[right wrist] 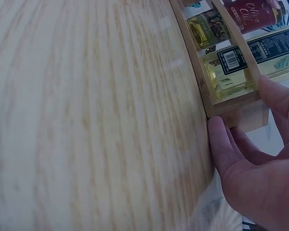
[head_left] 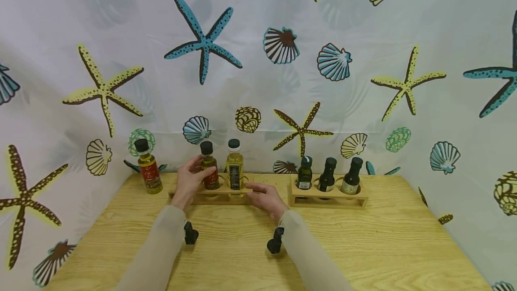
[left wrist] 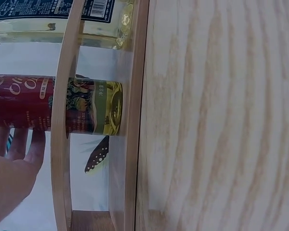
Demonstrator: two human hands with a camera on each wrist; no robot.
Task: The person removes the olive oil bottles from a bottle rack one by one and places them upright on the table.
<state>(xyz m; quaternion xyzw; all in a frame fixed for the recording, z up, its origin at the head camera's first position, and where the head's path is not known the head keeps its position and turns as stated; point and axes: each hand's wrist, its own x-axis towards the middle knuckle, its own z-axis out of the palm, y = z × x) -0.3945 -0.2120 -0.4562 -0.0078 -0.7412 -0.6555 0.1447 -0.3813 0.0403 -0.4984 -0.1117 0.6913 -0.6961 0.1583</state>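
Observation:
In the head view my left hand (head_left: 190, 181) grips a red-labelled olive oil bottle (head_left: 210, 178), with the thumb across its front. This bottle is upright in the middle of a wooden bottle rack (head_left: 220, 200). In the left wrist view the olive oil bottle's lower end (left wrist: 98, 107) reaches down to the rack's base. My right hand (head_left: 266, 199) touches the rack's right end; in the right wrist view its fingers (right wrist: 224, 144) lie against the end panel (right wrist: 243, 113). Beside the gripped bottle, a clear bottle of pale yellow oil (head_left: 234, 169) fills the right slot.
Another red-labelled oil bottle (head_left: 150, 169) stands on the table left of the rack. To the right, a second wooden rack (head_left: 329, 201) carries three dark bottles, one of them a dark bottle (head_left: 352, 176) at its right end. A patterned curtain (head_left: 250, 89) hangs behind.

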